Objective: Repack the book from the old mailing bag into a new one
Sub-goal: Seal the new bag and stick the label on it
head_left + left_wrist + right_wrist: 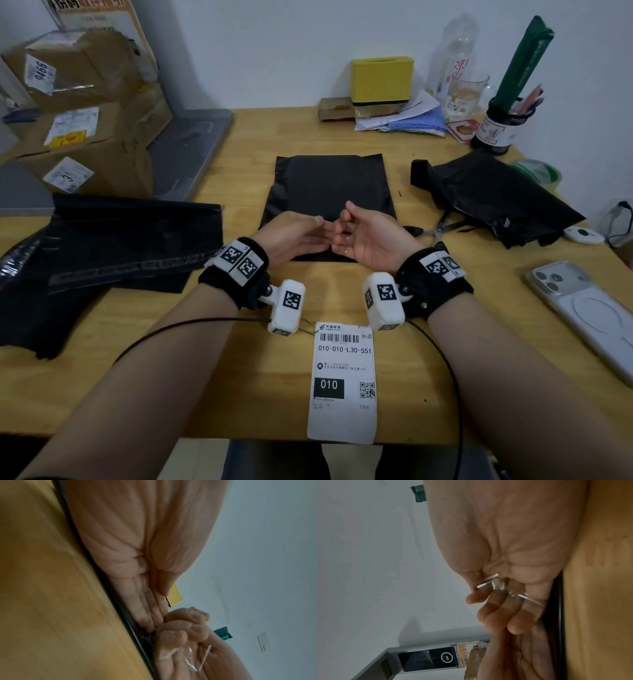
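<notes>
A flat black mailing bag (329, 185) lies in the middle of the wooden table (239, 377), bulging as if a flat thing is inside; the book itself is hidden. Both hands meet over its near edge. My right hand (363, 236) lies palm up, its fingers (513, 627) curled round a crumpled clear plastic strip (494, 582), which also glints in the left wrist view (190, 660). My left hand (301, 233) has its fingers (145, 608) straight, their tips touching the right hand's fingers. A torn, crumpled black bag (493, 202) lies to the right.
A printed shipping label (344, 383) lies at the table's near edge. Left: a pile of black bags (113, 236) and cardboard boxes (78, 113). Right: scissors (442, 228), a phone (589, 311). At the back: a yellow box (382, 80), papers, a bottle and a pen pot.
</notes>
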The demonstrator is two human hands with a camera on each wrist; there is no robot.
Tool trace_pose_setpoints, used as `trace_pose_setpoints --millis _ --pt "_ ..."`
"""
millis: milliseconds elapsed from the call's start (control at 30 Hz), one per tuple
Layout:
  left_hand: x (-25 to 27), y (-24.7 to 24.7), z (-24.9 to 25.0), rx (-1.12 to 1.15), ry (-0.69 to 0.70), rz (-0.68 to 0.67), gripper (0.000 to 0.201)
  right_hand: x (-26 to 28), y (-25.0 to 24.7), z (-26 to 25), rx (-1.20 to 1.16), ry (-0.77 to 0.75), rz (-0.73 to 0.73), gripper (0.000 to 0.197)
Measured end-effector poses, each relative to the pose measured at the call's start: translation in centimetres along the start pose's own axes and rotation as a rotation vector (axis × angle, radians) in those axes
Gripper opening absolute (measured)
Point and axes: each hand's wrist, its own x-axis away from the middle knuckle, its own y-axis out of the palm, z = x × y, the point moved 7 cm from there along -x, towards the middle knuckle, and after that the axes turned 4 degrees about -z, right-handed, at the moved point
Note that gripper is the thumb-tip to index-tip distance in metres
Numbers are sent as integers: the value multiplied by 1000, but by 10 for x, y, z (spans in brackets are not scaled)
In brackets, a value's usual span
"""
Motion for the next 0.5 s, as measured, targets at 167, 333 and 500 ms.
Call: trace_pose_setpoints --millis 167,333,500 --pt "3 -4 0 -18 14 46 33 0 -3 3 90 23 40 37" --pt "10 -23 -3 44 0 202 30 1 -5 6 56 52 33 36" --pt "24 -45 -3 68 -12 291 29 5 -3 7 18 80 22 37"
